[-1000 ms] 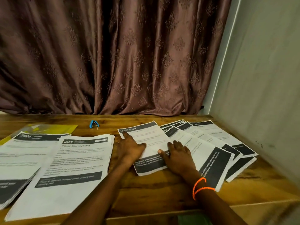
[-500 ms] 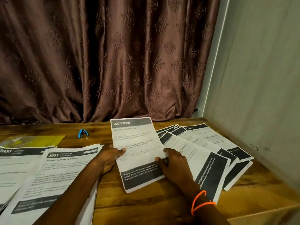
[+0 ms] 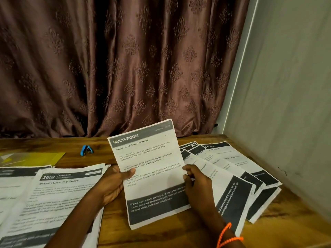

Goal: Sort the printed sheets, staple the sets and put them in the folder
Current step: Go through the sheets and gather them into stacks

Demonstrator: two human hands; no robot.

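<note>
I hold a printed sheet headed MULTI-ROOM [image 3: 150, 158] tilted up off the wooden table [image 3: 179, 237]. My left hand [image 3: 112, 183] grips its left edge, thumb on the front. My right hand [image 3: 197, 183] grips its right edge. To the right, several printed sheets [image 3: 238, 176] lie fanned on the table. At the left lie two stacks of sheets, the nearer one [image 3: 59, 199] headed 2652, the other [image 3: 12, 183] at the frame's left edge. A yellow folder [image 3: 34, 158] lies behind them. A small blue stapler [image 3: 86, 150] sits near the curtain.
A brown patterned curtain [image 3: 116, 68] hangs behind the table. A grey wall [image 3: 286, 104] closes off the right side, close to the fanned sheets. Bare wood shows between the stacks and near the front edge.
Both hands lifted the MULTI-ROOM sheet from lying flat on the fanned pile and turned it upright. The left hand went from pressing on it to gripping its edge.
</note>
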